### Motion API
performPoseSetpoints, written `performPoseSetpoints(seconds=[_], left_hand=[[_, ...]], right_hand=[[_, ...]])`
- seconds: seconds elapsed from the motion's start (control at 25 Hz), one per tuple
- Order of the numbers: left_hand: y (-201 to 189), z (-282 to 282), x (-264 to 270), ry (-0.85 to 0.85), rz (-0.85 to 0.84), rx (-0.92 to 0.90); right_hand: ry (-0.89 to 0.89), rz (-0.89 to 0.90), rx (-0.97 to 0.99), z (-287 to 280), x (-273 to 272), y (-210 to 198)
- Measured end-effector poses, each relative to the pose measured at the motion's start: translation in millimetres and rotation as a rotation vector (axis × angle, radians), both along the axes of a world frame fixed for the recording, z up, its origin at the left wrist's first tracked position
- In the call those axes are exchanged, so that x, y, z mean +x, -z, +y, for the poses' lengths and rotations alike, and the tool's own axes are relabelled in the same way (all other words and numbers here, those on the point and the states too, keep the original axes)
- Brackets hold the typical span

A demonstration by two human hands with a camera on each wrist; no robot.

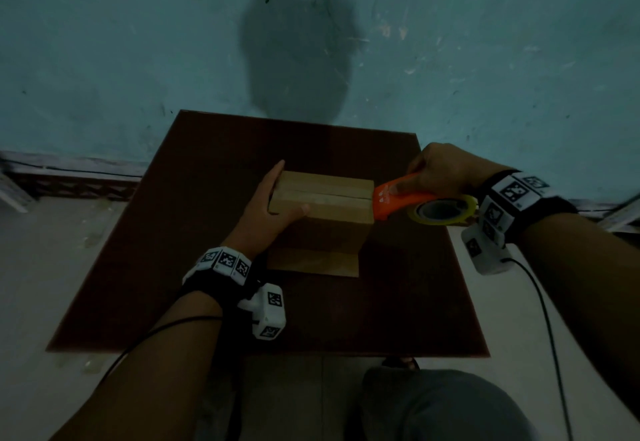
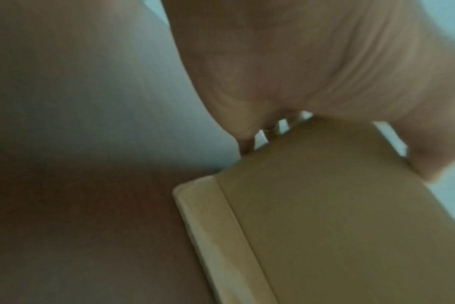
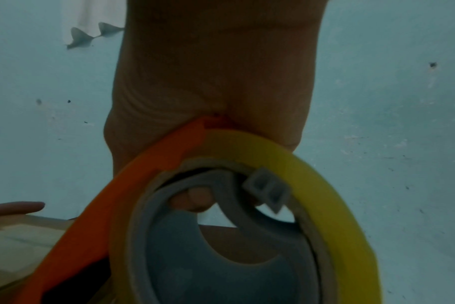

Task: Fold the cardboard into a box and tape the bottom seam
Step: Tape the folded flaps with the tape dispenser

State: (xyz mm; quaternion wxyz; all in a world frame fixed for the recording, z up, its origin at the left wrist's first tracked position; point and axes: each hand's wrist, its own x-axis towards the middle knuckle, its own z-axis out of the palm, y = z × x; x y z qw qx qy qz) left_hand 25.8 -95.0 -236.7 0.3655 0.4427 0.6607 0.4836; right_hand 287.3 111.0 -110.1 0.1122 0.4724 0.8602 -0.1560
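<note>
A brown cardboard box (image 1: 325, 205) stands on the dark table (image 1: 173, 267), its closed flaps facing up with the seam (image 1: 322, 195) running left to right. My left hand (image 1: 273, 205) holds the box's left end, fingers straight along the far side and thumb lying on top. In the left wrist view the box (image 2: 338, 216) fills the lower right under my palm. My right hand (image 1: 436, 174) grips an orange tape dispenser (image 1: 398, 198) with a yellow tape roll (image 1: 443, 210); its nose touches the right end of the seam. The roll (image 3: 325, 185) and orange frame (image 3: 133, 185) fill the right wrist view.
A loose flap (image 1: 311, 262) of the box lies flat on the table toward me. The table stands against a teal wall (image 1: 138, 42). A cable (image 1: 547, 319) hangs from my right wrist, and a grey-clad knee (image 1: 443, 406) sits below the table's near edge.
</note>
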Motion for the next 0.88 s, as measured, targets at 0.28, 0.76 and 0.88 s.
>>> performPoseSetpoints(seconds=[0.28, 0.76, 0.88], left_hand=[[-27, 6, 2, -0.222, -0.056, -0.163], [-38, 14, 12, -0.392, 0.752, -0.502], [-36, 18, 18, -0.380, 0.770, -0.551]], right_hand=[[0.013, 0.021, -0.065, -8, -13, 6], [0.013, 0.144, -0.142, -38, -51, 35], [-0.013, 0.085, -0.172, -42, -55, 43]])
